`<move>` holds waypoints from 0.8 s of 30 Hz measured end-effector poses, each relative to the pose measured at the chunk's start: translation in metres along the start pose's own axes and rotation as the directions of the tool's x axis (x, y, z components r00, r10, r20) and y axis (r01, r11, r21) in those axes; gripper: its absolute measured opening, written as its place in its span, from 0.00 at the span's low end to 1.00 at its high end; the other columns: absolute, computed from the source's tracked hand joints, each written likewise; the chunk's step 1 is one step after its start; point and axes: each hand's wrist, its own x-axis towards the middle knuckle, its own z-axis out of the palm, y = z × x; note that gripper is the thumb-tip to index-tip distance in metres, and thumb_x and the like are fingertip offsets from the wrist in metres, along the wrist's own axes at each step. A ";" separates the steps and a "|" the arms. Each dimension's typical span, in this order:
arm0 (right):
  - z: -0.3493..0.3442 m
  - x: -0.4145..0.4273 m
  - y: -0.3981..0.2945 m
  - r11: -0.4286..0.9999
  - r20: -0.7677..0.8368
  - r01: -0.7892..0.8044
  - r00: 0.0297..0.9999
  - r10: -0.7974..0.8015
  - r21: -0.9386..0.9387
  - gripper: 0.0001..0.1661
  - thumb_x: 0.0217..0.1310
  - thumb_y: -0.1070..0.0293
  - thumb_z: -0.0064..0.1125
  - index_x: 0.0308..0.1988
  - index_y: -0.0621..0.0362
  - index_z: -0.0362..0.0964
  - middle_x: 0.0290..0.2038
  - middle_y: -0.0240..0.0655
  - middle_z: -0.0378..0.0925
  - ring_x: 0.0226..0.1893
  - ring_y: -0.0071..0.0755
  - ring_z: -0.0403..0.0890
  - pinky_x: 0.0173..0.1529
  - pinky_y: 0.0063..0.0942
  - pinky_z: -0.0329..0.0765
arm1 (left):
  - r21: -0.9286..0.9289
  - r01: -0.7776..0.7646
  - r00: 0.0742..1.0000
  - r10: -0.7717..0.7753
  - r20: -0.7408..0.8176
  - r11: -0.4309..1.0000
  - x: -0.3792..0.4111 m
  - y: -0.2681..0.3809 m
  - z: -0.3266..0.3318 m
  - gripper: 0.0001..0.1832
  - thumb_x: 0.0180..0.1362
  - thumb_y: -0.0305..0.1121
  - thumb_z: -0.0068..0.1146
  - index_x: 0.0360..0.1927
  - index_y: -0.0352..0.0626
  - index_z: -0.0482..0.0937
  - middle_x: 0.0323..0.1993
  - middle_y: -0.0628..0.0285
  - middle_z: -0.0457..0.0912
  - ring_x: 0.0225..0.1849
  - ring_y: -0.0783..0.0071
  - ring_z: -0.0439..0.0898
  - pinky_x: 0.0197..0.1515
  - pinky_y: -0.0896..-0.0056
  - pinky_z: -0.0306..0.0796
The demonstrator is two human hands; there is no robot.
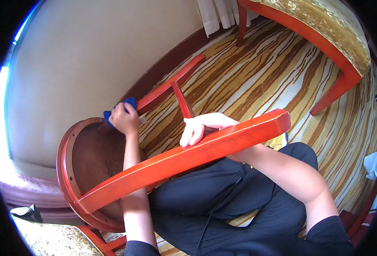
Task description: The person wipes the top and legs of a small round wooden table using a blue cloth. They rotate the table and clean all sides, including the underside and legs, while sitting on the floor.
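Observation:
A small round-topped wooden table [92, 160] lies tipped on its side, with its red legs pointing to the right. My left hand [124, 118] is closed on a blue cloth [131, 101] and presses it to the far leg [156, 97], close to the tabletop. Across the front runs the near leg [188, 160]. Around that leg's upper edge my right hand [198, 128] is wrapped, thumb and fingers partly hidden by the wood. A crossbar [182, 100] joins the far leg behind my right hand.
A chair with a gold patterned seat [329, 19] and red legs stands at the upper right. Another such seat [57, 238] is at the lower left. The wall [111, 48] and its dark baseboard run behind the table. White plastic [375, 164] hangs at the right edge.

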 end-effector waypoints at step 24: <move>0.005 0.001 -0.002 1.000 0.009 0.022 1.000 -0.022 -0.021 0.14 0.71 0.58 0.60 0.39 0.58 0.75 0.41 0.41 0.80 0.46 0.38 0.80 0.59 0.39 0.75 | -0.136 0.143 0.989 -0.145 -0.003 0.980 -0.074 0.033 -0.002 0.40 0.69 0.40 0.54 0.81 0.48 0.51 0.81 0.34 0.38 0.81 0.27 0.38 0.76 0.27 0.41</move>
